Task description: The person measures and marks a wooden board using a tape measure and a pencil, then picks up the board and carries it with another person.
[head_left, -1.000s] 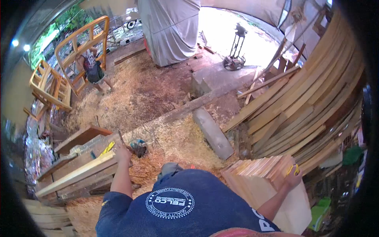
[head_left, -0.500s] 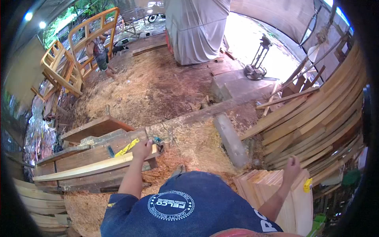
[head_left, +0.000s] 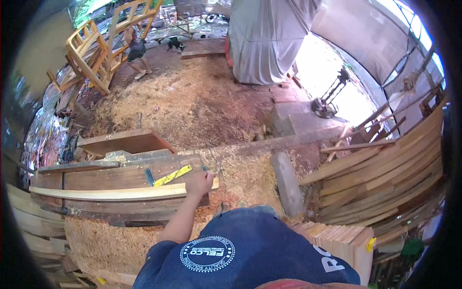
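My left hand is closed around the strip near the right end of a long pale wooden strip. This strip lies lengthwise on a dark wooden workbench. Just behind it, a try square with a yellow blade and a dark stock rests on the bench top. A small blue-green item shows beyond my fingers, too small to name. My right hand is out of view, with my torso in front of that side. Close by on the right stands a stack of pale boards bearing a small yellow item.
Long planks are piled along the right. A grey beam lies on the shavings-covered floor. A thick board sits behind the bench. Farther back are a person, wooden frames, a dog and a draped cover.
My view has shifted, so the scene sits differently. My right hand, earlier above the board stack, has left the view. My left hand stays at the strip's right end.
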